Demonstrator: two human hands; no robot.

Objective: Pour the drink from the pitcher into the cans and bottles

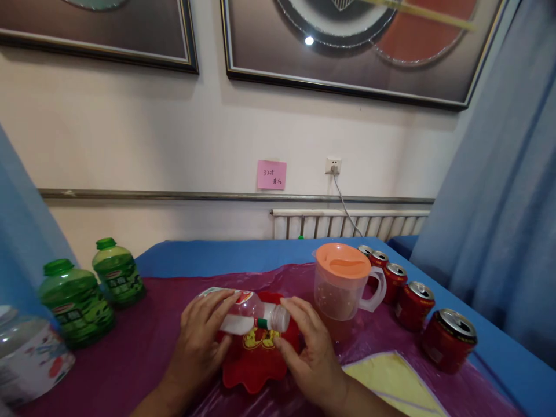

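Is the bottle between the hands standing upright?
No, the clear plastic bottle lies sideways over the red tray, its neck pointing toward the right hand.

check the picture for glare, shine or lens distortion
Head view: a round glare spot on the large framed picture; head view: shiny highlights on the purple cover; head view: green bottles and red cans lean outward, likely wide-lens distortion.

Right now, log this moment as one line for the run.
Left hand: gripping clear bottle | Right hand: fingers at bottle's mouth end | Bottle: sideways over red dish | Pitcher: upright, orange lid on
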